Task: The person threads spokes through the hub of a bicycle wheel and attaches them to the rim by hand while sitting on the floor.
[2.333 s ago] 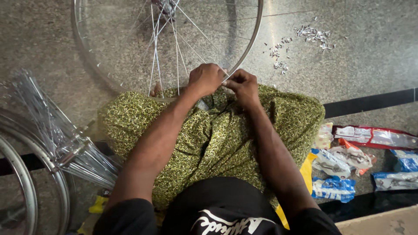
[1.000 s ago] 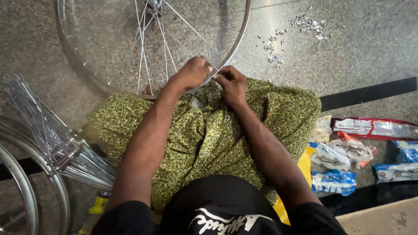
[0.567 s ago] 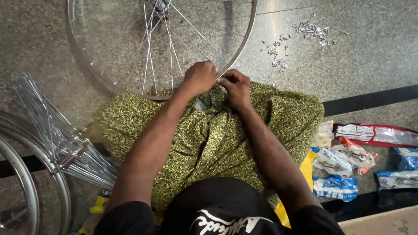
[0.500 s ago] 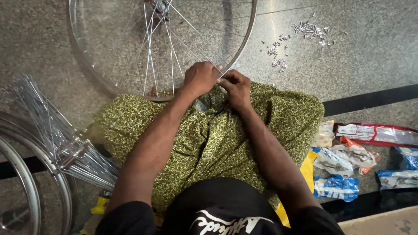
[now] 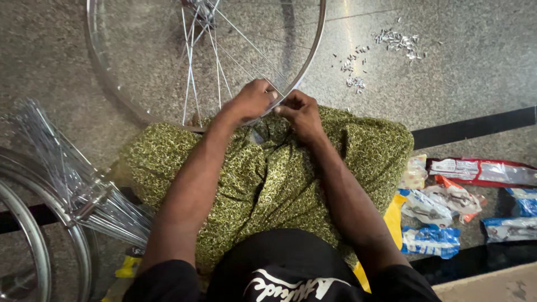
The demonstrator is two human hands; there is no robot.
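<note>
Down on the speckled stone floor (image 5: 492, 72) a person sits cross-legged in green patterned cloth (image 5: 279, 179), with a bicycle wheel rim (image 5: 112, 84) lying flat just ahead of the knees, its near edge resting against the lap. Thin spokes (image 5: 190, 67) run from the hub (image 5: 198, 8) at the top of the view out to the rim, several of them fanning loosely. To the left lies another rim (image 5: 33, 223), and across it a bundle of loose spokes (image 5: 72, 179) spreads out like a fan. At the right, beside the knee, several plastic packets (image 5: 442, 207) in red, white and blue lie together on the floor. The left hand (image 5: 254, 100) is closed over the near edge of the rim, fingers curled round it. The right hand (image 5: 299, 112) sits touching it, fingertips pinched narrowly at the same spot on the rim; what they pinch is too small to tell. Farther off, small metal nipples (image 5: 397, 42) are scattered on the floor.
</note>
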